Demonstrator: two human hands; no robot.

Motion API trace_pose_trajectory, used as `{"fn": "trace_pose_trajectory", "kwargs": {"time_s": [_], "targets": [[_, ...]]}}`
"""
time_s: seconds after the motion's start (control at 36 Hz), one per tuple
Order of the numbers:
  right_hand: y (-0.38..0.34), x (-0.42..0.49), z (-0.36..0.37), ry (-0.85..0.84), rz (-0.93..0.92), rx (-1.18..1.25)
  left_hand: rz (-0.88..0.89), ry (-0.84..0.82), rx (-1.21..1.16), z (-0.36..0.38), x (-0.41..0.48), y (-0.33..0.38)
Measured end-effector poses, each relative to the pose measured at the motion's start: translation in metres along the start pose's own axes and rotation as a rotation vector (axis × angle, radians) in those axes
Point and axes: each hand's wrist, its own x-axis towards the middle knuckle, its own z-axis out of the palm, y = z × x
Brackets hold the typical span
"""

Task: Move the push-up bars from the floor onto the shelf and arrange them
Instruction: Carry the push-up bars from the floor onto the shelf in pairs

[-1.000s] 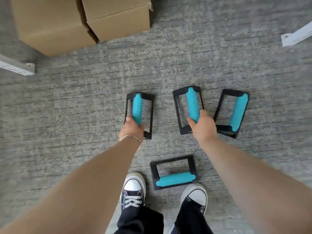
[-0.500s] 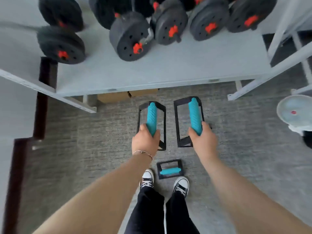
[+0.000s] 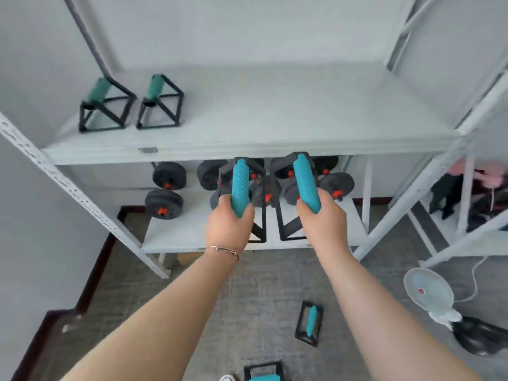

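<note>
Before the shelf (image 3: 247,149), hands (image 3: 229,229) (image 3: 321,221) hold push-up bars (image 3: 240,185).

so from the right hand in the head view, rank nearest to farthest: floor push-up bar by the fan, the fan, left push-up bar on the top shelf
1. Floor push-up bar, below the right hand.
2. Fan, lower right on the floor.
3. Left push-up bar on the top shelf, far upper left.

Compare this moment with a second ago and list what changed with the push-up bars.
Left hand and right hand have lifted their gripped push-up bars off the carpet up to the shelf edge. Both grips unchanged; two other bars remain on the floor.
</note>
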Motion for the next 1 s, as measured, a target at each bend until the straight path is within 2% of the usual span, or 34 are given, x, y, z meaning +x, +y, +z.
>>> {"fn": "trace_pose_trajectory", "kwargs": {"time_s": [0.19,0.42,0.72,1.0], "targets": [[-0.067,0.048,-0.023,0.147,-0.092,0.04,0.073,0.117,-0.042,-0.046,0.048,0.05],[-0.115,0.137,0.009,0.094,-0.087,0.026,0.054,0.117,-0.074,-0.064,0.151,0.071],[-0.129,0.265,0.091,0.096,0.049,-0.053,0.004,-0.008,-0.071,-0.037,0.31,0.065],[-0.134,0.325,0.126,0.11,0.188,-0.114,-0.052,-0.133,-0.11,-0.012,0.387,0.059]]}}
